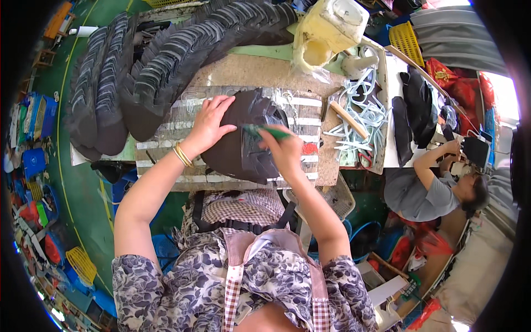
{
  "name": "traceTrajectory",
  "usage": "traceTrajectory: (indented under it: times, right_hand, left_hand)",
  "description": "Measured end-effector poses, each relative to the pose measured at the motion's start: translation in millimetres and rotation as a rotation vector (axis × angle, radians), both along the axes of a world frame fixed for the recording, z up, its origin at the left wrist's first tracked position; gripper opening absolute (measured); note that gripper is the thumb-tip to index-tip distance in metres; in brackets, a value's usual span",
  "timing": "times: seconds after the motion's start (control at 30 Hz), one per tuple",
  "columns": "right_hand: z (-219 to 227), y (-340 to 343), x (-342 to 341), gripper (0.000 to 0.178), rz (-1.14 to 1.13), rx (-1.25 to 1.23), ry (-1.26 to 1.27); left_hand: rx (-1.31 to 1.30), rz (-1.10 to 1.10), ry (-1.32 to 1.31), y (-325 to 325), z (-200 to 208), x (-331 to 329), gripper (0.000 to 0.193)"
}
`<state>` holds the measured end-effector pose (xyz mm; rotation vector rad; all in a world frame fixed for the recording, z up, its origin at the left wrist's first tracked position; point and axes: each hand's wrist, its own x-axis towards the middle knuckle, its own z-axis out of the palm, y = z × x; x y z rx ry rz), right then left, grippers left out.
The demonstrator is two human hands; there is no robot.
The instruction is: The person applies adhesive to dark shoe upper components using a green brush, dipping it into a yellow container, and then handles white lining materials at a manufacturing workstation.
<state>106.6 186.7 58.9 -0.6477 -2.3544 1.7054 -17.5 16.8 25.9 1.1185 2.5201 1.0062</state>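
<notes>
Dark pieces (222,155) fanned on a striped board (305,112), between the two hands.
We note the left hand (209,126) spread on their left side, gripping nothing visible; the right hand (284,150) curled firmly round a green-handled tool (278,133) — tip leftward, over the glossy band (258,157), which runs near to far. Right hand nearer this band — we can read no label on pieces or tool.

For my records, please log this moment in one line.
left hand: on dark overlapping pieces | right hand: holding green tool | striped board: underneath pieces
</notes>
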Motion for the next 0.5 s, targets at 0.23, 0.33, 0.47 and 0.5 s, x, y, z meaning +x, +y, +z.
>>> traceTrajectory:
  times: [0.23, 0.33, 0.47, 0.5]
  right_hand:
    - [-16, 22, -62, 0.018, -0.074, 0.28, 0.088]
    - [-5, 13, -17, 0.02, -0.156, 0.068, 0.159]
    - [-9, 41, 0, 0.022, -0.396, 0.108, 0.081]
    - [-6, 52, 4, 0.021, -0.44, 0.043, 0.133]
  left_hand:
    - [-0.052, 0.016, -0.014, 5, -5, -3, 0.077]
    - [-0.044, 0.043, -0.009, 7, -5, 0, 0.082]
    - [0.103, 0.111, -0.02, 10, -1, 0, 0.056]
    - [0.137, -0.014, -0.002, 6, -1, -2, 0.044]
